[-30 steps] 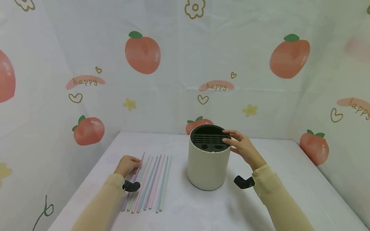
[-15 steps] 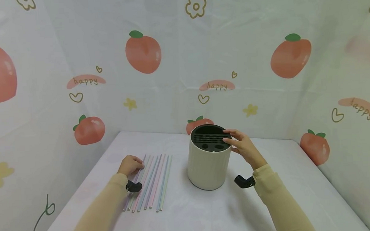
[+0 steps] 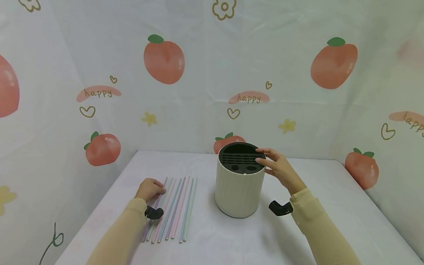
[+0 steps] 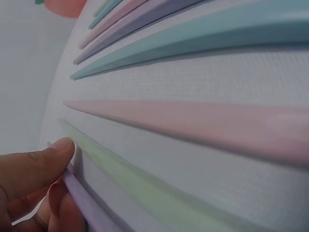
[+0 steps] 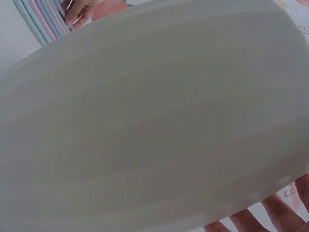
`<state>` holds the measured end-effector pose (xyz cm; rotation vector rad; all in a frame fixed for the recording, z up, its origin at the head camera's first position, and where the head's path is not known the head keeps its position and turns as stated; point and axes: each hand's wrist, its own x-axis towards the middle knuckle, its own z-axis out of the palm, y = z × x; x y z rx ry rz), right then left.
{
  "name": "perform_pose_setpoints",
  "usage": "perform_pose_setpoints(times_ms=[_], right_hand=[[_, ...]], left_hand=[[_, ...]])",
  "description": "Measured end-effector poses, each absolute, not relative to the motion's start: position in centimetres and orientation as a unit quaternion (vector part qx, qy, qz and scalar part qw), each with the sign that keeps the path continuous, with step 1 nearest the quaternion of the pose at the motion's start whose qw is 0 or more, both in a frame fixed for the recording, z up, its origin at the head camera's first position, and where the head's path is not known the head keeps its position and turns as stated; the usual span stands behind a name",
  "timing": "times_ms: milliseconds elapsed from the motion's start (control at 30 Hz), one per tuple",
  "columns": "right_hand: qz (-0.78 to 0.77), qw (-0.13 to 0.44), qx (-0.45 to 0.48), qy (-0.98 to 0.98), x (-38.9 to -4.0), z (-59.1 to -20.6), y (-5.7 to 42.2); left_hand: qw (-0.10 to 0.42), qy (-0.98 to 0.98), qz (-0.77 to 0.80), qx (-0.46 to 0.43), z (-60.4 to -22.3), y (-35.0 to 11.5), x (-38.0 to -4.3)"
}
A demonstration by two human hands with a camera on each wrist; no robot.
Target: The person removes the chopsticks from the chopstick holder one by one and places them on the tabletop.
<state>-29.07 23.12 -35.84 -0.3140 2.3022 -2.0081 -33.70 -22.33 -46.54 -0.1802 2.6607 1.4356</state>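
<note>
My left hand (image 3: 150, 189) is at the left end of a spread row of pastel chopsticks (image 3: 179, 211). In the left wrist view its thumb and curled fingers pinch a lavender chopstick (image 4: 89, 205), close beside a pale green chopstick (image 4: 123, 181). The chopsticks have silvery ends towards me. A cream cylindrical utensil holder (image 3: 238, 196) with a black slotted top (image 3: 239, 159) stands upright to their right. My right hand (image 3: 280, 170) rests extended fingers on the right side of its top rim. The holder's wall fills most of the right wrist view, with finger parts behind its edge.
A white cloth covers the table (image 3: 219, 249). White sheets printed with peaches (image 3: 164, 62) close off the back and both sides. The black wrist cameras (image 3: 153, 213) jut inward from the sleeves.
My left hand has shifted slightly right along with the lavender chopstick, which lies closer to the green one. My right hand and the holder stay in place.
</note>
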Motion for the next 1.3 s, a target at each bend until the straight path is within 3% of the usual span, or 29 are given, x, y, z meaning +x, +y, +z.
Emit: perform_pose_setpoints(times_ms=[1300], right_hand=[[-0.656, 0.035, -0.101, 0.747, -29.29, -35.86, 23.07]], left_hand=[[0.073, 0.889, 0.448, -0.06, -46.15, -22.48, -33.86]])
